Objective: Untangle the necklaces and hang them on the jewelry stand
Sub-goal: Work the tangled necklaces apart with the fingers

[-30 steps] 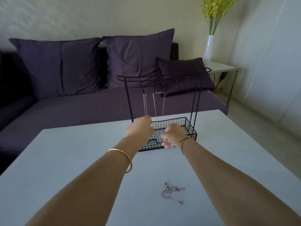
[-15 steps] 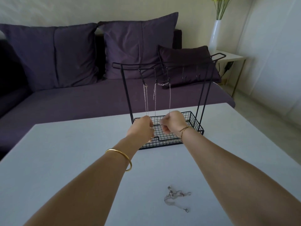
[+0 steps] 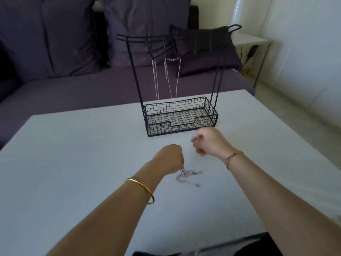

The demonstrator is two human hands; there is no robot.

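Note:
A black wire jewelry stand [image 3: 206, 124] with a mesh basket base stands on the white table [image 3: 73, 154]. Two silver necklaces hang from its top hooks, one [image 3: 156, 85] on the left and one [image 3: 177, 78] beside it, both reaching down into the basket. A small tangled silver necklace [image 3: 188, 175] lies on the table in front of the stand. My left hand [image 3: 170, 157] is lowered onto its left end, fingertips pinching the chain. My right hand [image 3: 208, 143] hovers just right of it, fingers curled, nothing in it.
A purple sofa with cushions [image 3: 55, 43] runs behind the table. A white side table [image 3: 252, 40] with a white vase [image 3: 239, 10] stands at the back right. The stand's right hooks [image 3: 203, 45] carry nothing.
Both hands have drawn back from the stand's basket toward me. The left hand has come down onto the tangled necklace, and the view has tilted downward.

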